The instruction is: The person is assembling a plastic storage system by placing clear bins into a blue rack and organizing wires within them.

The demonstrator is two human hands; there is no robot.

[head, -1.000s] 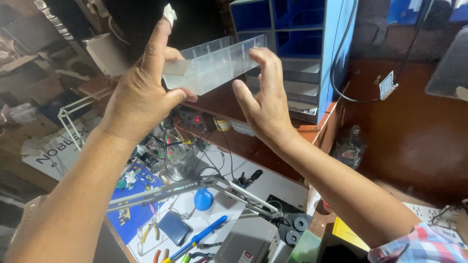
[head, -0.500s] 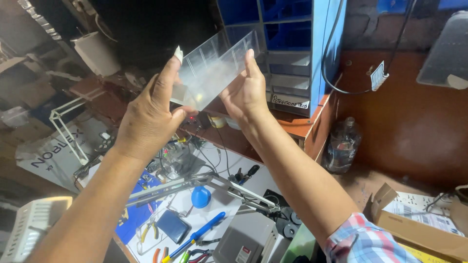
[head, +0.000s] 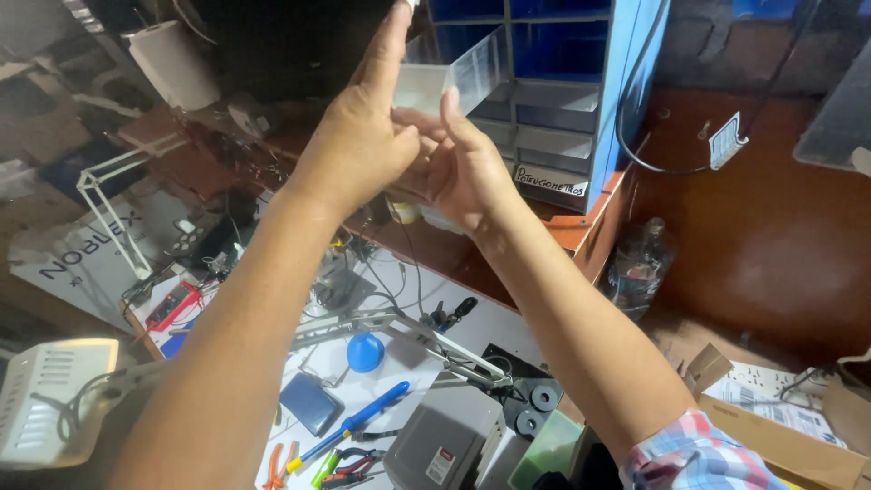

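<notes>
Since a moment ago the clear plastic drawer [head: 454, 77] has come closer to the blue drawer cabinet [head: 581, 91] at one o'clock, held high so it lines up with an empty slot. The left hand [head: 363, 145] pinches its near wall, and the right hand [head: 467, 163] supports it with open fingers from below. The cluttered workbench [head: 390, 363] lies under both arms at six o'clock.
</notes>
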